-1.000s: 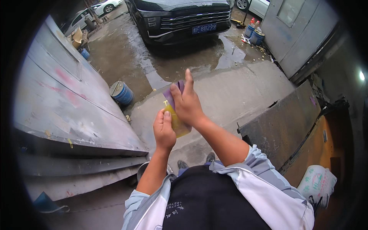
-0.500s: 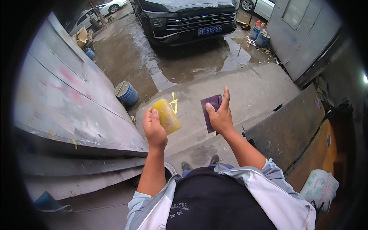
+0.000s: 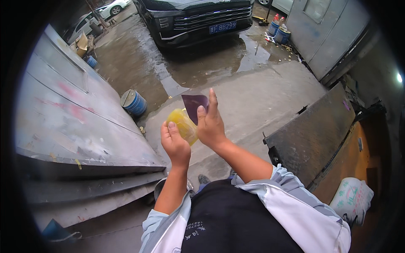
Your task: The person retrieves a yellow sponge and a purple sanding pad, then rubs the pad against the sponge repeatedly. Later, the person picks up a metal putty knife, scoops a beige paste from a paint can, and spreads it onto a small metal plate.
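My left hand (image 3: 175,145) is closed round a yellow, translucent, rounded slab (image 3: 180,123), perhaps a soft sanding pad, thumb on its near face. Close beside it, my right hand (image 3: 209,125) pinches a folded sheet of dark purple sandpaper (image 3: 193,104) under its thumb, with the forefinger stretched upward. The sandpaper's lower part overlaps the slab's upper right edge in this view; whether the two touch I cannot tell. The fingers behind both things are hidden.
A large grey panel (image 3: 63,101) with pink smears leans at the left, near a blue drum (image 3: 134,102). Ahead, a dark car (image 3: 194,25) stands on wet ground. To the right are a dark flat panel (image 3: 312,126) and a stuffed white bag (image 3: 352,200).
My right hand has moved left with the sandpaper, up to the yellow slab. My left hand has shifted slightly right and still holds the slab. The whole view has turned a little.
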{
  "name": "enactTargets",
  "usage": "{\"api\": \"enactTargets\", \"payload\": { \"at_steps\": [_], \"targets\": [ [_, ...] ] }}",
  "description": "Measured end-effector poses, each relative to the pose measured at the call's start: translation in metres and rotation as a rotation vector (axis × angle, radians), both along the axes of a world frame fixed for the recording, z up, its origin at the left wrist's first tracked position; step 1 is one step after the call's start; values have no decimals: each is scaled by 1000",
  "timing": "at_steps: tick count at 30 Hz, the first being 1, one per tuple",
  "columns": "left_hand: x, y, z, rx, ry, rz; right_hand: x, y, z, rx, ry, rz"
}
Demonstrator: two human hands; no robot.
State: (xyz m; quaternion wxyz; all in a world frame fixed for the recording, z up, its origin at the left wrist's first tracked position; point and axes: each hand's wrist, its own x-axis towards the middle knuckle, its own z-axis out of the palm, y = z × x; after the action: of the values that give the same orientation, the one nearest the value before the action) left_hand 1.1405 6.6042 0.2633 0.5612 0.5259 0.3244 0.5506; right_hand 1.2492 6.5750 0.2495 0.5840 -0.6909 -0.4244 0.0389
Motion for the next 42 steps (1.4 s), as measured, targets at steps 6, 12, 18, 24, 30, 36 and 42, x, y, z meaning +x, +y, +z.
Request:
{"api": "enactTargets", "payload": {
  "at_steps": [6, 12, 18, 24, 30, 36, 42],
  "targets": [
    [-20, 20, 41, -194, -276, -166, 37, -30, -20, -47, 157, 28],
    [-21, 11, 25, -249, -236, -265, 41, -51, 34, 24, 251, 388],
    [-22, 6, 22, 76, 235, -269, 26, -62, 46, 88, 409, 697],
    [-27, 6, 26, 260, 433, -304, 24, -65, 58, 26, -164, 739],
    [-44, 13, 22, 137, 392, -257, 28, -84, 17, -57, -469, 634],
    [-56, 22, 26, 292, 564, -356, 36, -86, 47, 24, -361, 551],
    [-55, 19, 26, 331, 567, -392, 15, -71, 35, 6, -560, 623]
  ]
}}
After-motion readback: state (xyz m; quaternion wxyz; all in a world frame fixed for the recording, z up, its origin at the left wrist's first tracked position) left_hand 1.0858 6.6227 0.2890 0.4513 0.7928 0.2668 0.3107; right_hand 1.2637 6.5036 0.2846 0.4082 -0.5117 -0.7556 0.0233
